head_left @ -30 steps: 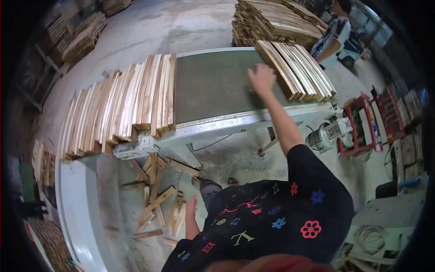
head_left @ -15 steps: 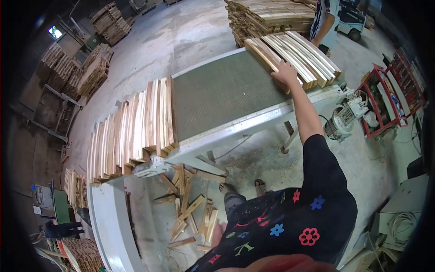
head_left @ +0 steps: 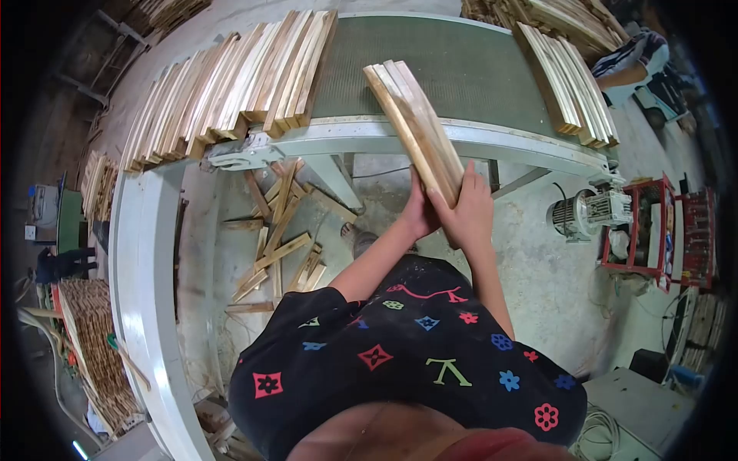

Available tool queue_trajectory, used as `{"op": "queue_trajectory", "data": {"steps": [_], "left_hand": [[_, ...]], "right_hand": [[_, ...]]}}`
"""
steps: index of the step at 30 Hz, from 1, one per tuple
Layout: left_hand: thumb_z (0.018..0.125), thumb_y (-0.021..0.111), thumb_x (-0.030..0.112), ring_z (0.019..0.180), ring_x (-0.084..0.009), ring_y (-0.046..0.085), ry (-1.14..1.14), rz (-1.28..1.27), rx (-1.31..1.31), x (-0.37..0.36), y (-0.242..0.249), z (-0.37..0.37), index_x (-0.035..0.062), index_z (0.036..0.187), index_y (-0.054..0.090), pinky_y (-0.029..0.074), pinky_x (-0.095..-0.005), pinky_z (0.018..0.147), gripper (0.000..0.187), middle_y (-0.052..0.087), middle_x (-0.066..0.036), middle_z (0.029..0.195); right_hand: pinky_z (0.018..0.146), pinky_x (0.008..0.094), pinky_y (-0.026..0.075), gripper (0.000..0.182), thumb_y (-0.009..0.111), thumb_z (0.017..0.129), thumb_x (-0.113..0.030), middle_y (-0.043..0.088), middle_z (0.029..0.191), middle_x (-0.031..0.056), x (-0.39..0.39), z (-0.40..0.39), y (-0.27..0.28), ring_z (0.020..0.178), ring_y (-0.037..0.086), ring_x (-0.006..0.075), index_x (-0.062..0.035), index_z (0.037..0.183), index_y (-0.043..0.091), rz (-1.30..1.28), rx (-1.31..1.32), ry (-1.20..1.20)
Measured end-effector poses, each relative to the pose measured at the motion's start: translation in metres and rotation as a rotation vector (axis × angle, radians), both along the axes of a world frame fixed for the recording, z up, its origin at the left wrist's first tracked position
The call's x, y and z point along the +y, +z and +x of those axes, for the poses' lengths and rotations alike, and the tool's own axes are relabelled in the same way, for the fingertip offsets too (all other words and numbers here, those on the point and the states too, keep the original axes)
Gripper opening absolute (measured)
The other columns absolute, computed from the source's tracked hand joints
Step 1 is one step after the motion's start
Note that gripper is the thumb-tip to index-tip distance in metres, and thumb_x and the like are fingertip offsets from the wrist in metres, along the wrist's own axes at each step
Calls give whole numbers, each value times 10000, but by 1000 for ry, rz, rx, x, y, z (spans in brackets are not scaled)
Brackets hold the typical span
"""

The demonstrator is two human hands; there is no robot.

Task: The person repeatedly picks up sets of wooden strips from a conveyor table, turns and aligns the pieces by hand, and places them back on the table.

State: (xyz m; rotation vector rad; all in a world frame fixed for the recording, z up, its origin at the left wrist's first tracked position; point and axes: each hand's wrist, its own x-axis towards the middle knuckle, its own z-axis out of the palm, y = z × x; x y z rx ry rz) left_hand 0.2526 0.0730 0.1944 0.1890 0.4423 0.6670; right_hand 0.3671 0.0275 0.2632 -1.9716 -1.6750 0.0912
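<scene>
Floor, scattered sticks, motor, held boards

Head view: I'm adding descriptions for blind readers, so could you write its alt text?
A person's left hand and right hand hold a small bundle of wooden strips at the near edge of a green-topped table. A left row and a right row of similar strips rest on it; loose wood pieces lie on the floor.

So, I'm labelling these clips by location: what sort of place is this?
Probably a woodworking shop: wooden strips lined up side by side, a conveyor-like belt, and loose wood pieces scattered on the floor.
</scene>
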Motion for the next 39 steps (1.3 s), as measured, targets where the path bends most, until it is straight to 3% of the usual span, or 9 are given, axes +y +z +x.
{"op": "queue_trajectory", "data": {"steps": [3,4,8,11,15,23,29,32,39], "left_hand": [[841,294,872,1367,-290,469,-34,138,-160,-10,1,-16,92,1528,350,383,-482,1140,1041,467,-141,1491],[858,316,850,1351,-301,485,-22,92,-46,-15,0,-26,100,1526,354,394,-490,1133,1006,470,-148,1490],[964,323,723,1328,-339,508,-75,96,-213,-30,-8,-58,112,1525,363,428,-518,1102,831,474,-166,1489],[975,333,701,1317,-343,518,-58,89,-224,-37,-11,-64,108,1528,354,429,-525,1099,811,477,-170,1484],[914,357,778,1279,-432,531,31,56,15,-47,-20,-59,77,1520,358,438,-531,1078,927,498,-240,1435],[936,369,753,1188,-273,613,101,15,25,-29,-18,-60,93,1470,434,481,-469,1040,852,592,-143,1342],[984,358,688,1256,-291,571,235,257,42,3,91,-82,75,1497,387,458,-465,1080,800,543,-146,1399],[986,607,355,1296,-398,510,180,231,-494,35,111,-88,-62,1513,225,517,-443,1066,773,409,-273,1440],[1025,426,495,1346,-410,454,229,133,-542,49,107,-90,-8,1534,233,462,-548,1097,741,353,-282,1502]], "right_hand": [[808,468,510,727,677,894,-440,601,1185,252,6,19,3,972,621,386,6,1429,467,-202,536,152],[767,440,534,617,639,941,-404,635,1162,227,14,23,-10,969,653,350,-72,1440,492,-135,497,202],[800,366,530,630,645,967,-385,626,1234,111,30,3,7,1028,618,178,-165,1516,429,-454,1038,219],[878,341,502,638,652,968,-363,621,1219,123,40,-12,-21,1066,601,174,-161,1526,419,-324,1186,230],[874,319,501,631,660,965,-329,625,1207,148,43,-16,-31,1031,616,172,-142,1520,424,-306,1245,257],[904,313,496,670,651,974,-324,608,1248,128,63,-11,-23,1029,607,159,-92,1542,380,-269,1213,402],[1152,398,316,783,655,948,-373,391,1543,206,4,20,102,1415,400,280,35,1530,326,-188,990,895],[1176,425,279,816,706,894,-343,371,1555,229,-12,25,148,1466,336,338,33,1521,342,-6,702,1064],[1152,431,324,744,752,823,-227,406,1528,227,-16,-6,147,1410,415,361,0,1462,448,119,757,877]]}}
